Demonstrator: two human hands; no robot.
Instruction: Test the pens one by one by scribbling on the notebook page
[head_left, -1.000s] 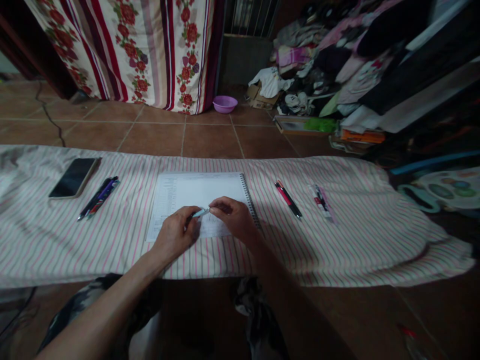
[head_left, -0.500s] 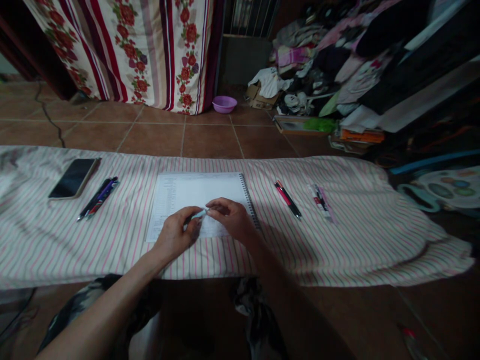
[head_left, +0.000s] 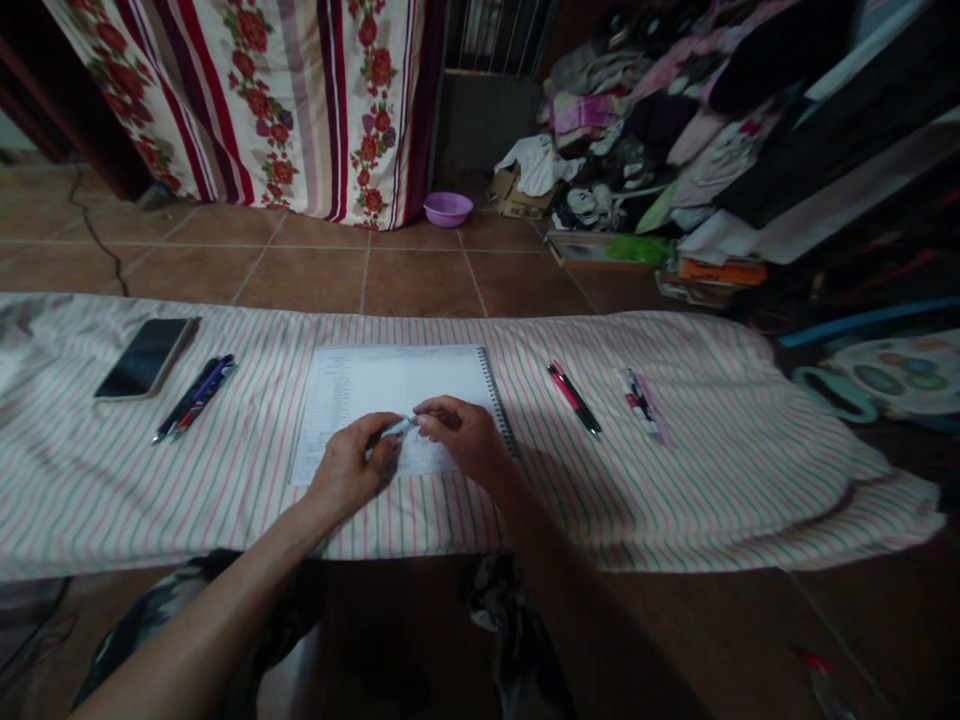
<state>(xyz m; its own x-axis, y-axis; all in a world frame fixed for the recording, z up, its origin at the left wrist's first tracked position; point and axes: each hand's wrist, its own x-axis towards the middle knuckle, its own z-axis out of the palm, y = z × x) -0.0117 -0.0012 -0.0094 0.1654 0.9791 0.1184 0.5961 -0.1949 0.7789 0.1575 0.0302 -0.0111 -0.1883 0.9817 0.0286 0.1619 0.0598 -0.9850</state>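
Over a spiral-bound notebook, my left hand is closed round a slim light blue pen-like piece. My right hand pinches at the right end of that piece, fingertips pressed together close to the left ones. What exactly sits between the right fingertips is too small and covered to make out. The notebook lies open to a white page with faint printed lines along its left side, its wire binding on the right. Its lower part is partly hidden by both hands.
Left on the striped cloth lie a phone and several pens. To the right are red and black pens and a small pink-and-clear packet. Beyond, a purple basin stands on the tiled floor by a clothes pile.
Almost nothing differs. Both hands keep their hold on the light blue piece, with only a slight shift of the right fingertips; the view drifts very little.
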